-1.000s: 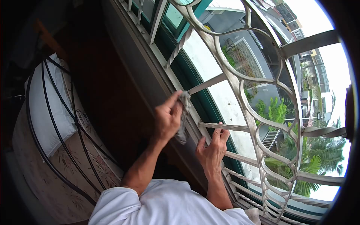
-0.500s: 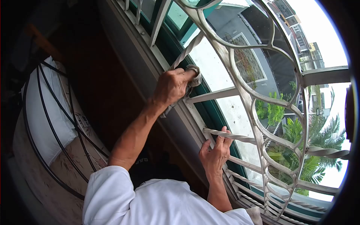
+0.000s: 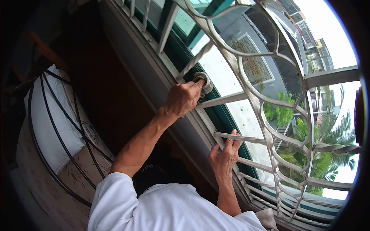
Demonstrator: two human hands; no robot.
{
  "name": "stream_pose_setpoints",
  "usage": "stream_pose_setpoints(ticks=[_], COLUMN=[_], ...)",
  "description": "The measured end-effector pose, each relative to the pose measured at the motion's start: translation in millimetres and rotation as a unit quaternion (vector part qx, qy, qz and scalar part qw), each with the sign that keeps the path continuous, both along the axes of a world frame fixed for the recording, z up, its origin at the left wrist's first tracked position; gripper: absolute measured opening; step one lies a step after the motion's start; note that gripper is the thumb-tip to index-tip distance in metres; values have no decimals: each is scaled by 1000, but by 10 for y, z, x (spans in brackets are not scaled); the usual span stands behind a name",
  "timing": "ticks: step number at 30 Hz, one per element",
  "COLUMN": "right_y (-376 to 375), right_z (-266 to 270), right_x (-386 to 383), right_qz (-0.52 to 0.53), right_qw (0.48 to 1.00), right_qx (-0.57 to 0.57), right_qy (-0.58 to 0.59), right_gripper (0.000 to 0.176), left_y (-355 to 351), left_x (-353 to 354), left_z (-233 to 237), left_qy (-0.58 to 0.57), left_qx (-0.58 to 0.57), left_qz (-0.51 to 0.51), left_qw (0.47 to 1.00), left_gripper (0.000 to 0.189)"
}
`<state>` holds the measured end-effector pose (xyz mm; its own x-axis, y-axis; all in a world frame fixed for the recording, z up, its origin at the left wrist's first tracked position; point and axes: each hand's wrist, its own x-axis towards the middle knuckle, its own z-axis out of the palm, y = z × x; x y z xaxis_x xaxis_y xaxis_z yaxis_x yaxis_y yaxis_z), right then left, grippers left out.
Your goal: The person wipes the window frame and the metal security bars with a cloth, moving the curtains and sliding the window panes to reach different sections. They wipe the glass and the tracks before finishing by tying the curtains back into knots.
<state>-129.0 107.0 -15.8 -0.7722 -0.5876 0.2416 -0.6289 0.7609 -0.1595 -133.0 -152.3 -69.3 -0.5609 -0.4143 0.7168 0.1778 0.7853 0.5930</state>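
Observation:
My left hand [image 3: 182, 99] is closed around a crumpled grey cloth [image 3: 208, 85]. It reaches between the bars and presses the cloth against the dark green window frame [image 3: 220, 111], just below a twisted bar [image 3: 197, 59]. To the right, my right hand [image 3: 225, 158] grips another twisted bar [image 3: 248, 138] of the white window grille [image 3: 252, 92]. Its fingertips show past the bar, while the thumb stays on the near side. Part of the cloth is hidden behind my left fingers.
Curved metalwork and straight crossbars of the grille fill the right side. The window sill [image 3: 169, 73] runs diagonally beside my hands. At left, a black metal frame [image 3: 58, 144] stands before a white pillow [image 3: 54, 127] on a patterned mattress [image 3: 42, 188]. Another cloth [image 3: 266, 218] lies at bottom right.
My left hand has moved slightly right with the cloth, whose hanging end no longer shows below the hand. My right hand stays on its bar. The view has shifted a little.

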Motion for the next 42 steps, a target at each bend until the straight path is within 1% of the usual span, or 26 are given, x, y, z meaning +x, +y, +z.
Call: stream_pose_setpoints(ticks=[2,3,4,5,6,7,8,9,10,11,13,14,16,17,19,20,22,23,24,26,28,30,34,39,40,42], right_y=[4,4,5,-5,16,41,34,-53,-149,-285,-575,-699,-1020,-1149,-1414,-1536,-1695,-1770,-1829,-1944,-2033,-2060,-2064,-2190,-2193,-2195], right_z=[16,43,96,173,161,138,108,82,93,108,144,158,173,136,63,33,-2,-2,3,35,83,72,47,117,92,66], right_x=[0,12,39,110,145,183,212,206,187,156,92,80,16,-38,-75,-86,-122,-128,-140,-102,-70,-53,-46,-56,-83,-114], right_qz=[19,10,-1,11,10,67,124,150,153,182,234,227,215,233,214,197,204,161,119,95,75,52,32,31,47,70], right_qw=[1000,1000,998,996,995,991,983,980,979,971,956,958,955,953,955,957,961,969,975,980,991,993,995,994,996,996], right_qx=[-1,-18,-34,-73,-79,-93,-107,-116,-120,-134,-146,-143,-123,-113,-121,-124,-126,-137,-151,-139,-93,-87,-78,-43,-44,-42], right_qy=[20,-14,-50,-52,-52,-65,-79,-62,-62,-76,-98,-100,-162,-157,-165,-175,-135,-126,-115,-102,-53,-61,-53,-95,-58,-20], right_gripper=[79,78,78,66,66,58,51,42,42,42,47,47,58,66,66,66,67,69,71,72,71,69,65,64,67,69], left_y=[-63,-18,-4,36,73,92,119,174,210,225,244,82,-461,-728,-1132,-1246,-1379,-1447,-1436,-1386,-1422,-1533,-1350,-1326,-1367,-1316], left_x=[-50,-149,-151,-139,-110,-37,51,149,235,330,552,598,547,457,265,196,75,3,-65,-115,-90,-3,-61,8,41,-6], left_z=[35,67,62,59,76,65,56,48,73,100,238,215,359,336,271,243,323,333,346,348,303,229,33,51,58,96], left_qy=[-89,-51,-50,-56,-63,-73,-75,-56,-34,-33,72,59,58,59,-28,-28,-94,-69,-68,-71,-51,-119,-67,-97,-101,-172], left_qx=[31,6,4,51,97,95,90,103,114,108,257,290,150,147,11,16,-128,-214,-212,-333,-323,-273,-113,-78,-79,10], left_qz=[135,179,182,146,109,54,57,32,7,11,86,100,103,99,-77,-87,-178,-170,-178,-178,-185,-126,-59,-112,-101,46], left_qw=[986,982,982,986,987,991,991,993,993,994,960,950,982,982,997,996,971,959,959,923,927,946,990,986,987,984], left_gripper=[31,30,30,30,30,29,29,28,28,28,27,28,26,26,25,25,23,22,22,24,27,30,37,35,35,35])
